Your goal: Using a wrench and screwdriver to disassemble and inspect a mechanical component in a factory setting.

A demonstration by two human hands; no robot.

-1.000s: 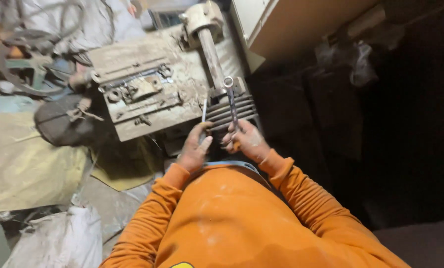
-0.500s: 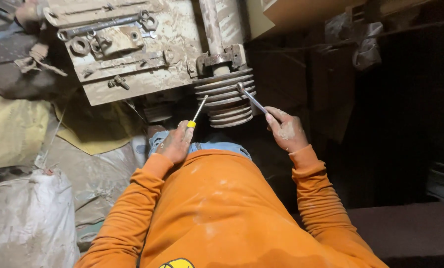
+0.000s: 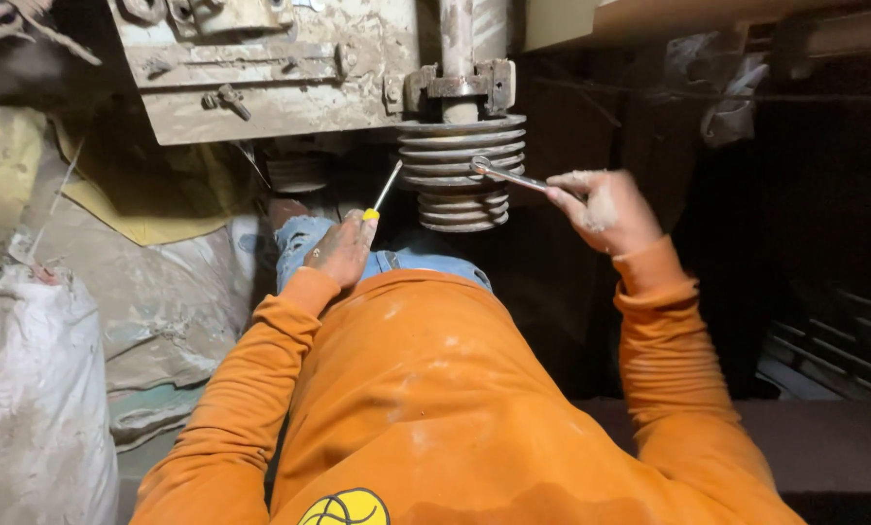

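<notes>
Hands work apart below the stepped pulley [image 3: 462, 170]. Left hand [image 3: 343, 250] is closed around a screwdriver [image 3: 384, 190] at its yellow handle, the thin shaft angling up toward the pulley's left edge. Right hand [image 3: 605, 209] grips a wrench [image 3: 508, 175] by its shank, the ring end touching the pulley's right side. Both tools look light, stiff steel, best held far back for leverage; the pulley looks heavy, rigid, dusty and probably slippery.
</notes>
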